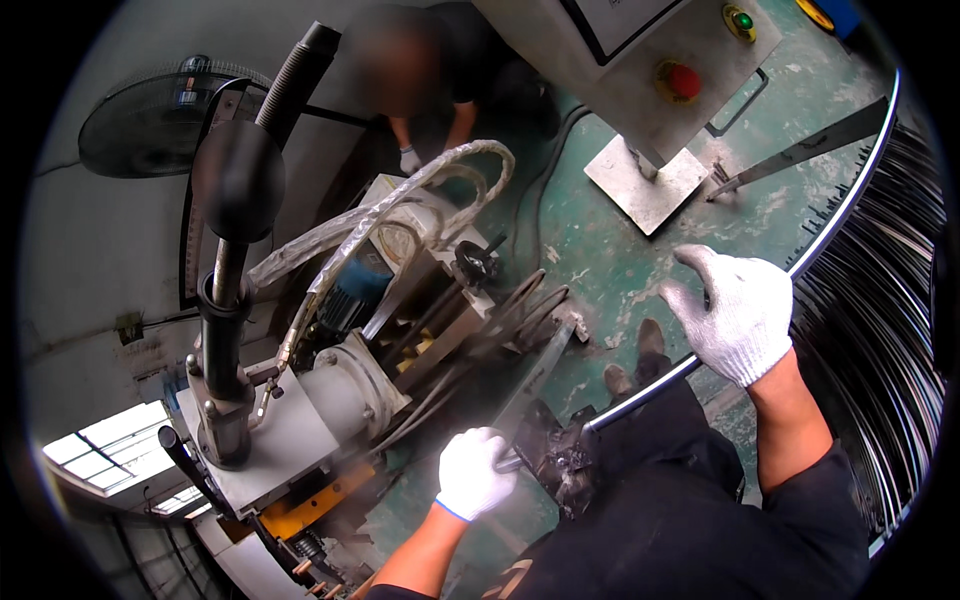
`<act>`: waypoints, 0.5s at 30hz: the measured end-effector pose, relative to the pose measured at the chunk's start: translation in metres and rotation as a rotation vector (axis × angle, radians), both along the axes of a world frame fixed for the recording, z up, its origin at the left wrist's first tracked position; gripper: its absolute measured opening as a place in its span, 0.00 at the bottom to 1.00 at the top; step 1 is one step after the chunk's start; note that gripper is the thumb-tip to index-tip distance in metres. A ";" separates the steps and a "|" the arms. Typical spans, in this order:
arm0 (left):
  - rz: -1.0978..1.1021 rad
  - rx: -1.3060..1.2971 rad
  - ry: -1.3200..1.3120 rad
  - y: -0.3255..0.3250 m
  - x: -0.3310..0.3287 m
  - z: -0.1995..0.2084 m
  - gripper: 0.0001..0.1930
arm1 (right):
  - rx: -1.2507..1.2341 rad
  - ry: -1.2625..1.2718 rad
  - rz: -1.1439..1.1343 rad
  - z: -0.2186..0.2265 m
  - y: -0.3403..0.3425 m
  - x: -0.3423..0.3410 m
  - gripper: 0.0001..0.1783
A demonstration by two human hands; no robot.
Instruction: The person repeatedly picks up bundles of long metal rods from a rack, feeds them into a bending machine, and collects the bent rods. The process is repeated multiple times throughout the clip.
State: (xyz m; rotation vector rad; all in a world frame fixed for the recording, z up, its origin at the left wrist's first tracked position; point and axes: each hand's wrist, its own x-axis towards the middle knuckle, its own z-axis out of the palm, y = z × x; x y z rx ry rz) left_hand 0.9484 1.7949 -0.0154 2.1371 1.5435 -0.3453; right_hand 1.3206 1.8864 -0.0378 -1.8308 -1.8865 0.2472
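My left hand (477, 475), in a white knit glove, is closed round the end of a thin metal rod (640, 398) at the lower middle. Just right of that hand, a crumpled black wrapping (560, 455) surrounds the rod. Higher and to the right is my right hand (740, 310), also gloved, its thumb and fingers apart in a curve with nothing visible between them. The bright rod line passes by this hand and meets the curved rim of a large coil of dark strands (875, 330); whether the palm touches it I cannot tell.
At left stands a machine with a grey housing (270, 430), a black-knobbed lever (240, 180), wrapped hoses (375, 215) and a blue motor (355, 290). A control box with a red button (678, 82) stands ahead. Another person (430, 110) crouches beyond; a fan (150, 120) is far left.
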 end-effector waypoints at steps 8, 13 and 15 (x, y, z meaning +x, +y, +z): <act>-0.045 0.191 -0.232 -0.028 -0.002 -0.028 0.09 | -0.041 -0.015 -0.028 0.001 -0.013 0.019 0.15; 0.070 0.439 -0.033 -0.037 0.028 -0.011 0.15 | 0.098 0.102 0.032 0.004 -0.021 0.032 0.16; 0.158 0.605 0.009 -0.041 0.031 -0.021 0.18 | 0.175 0.180 0.088 0.001 -0.021 0.037 0.16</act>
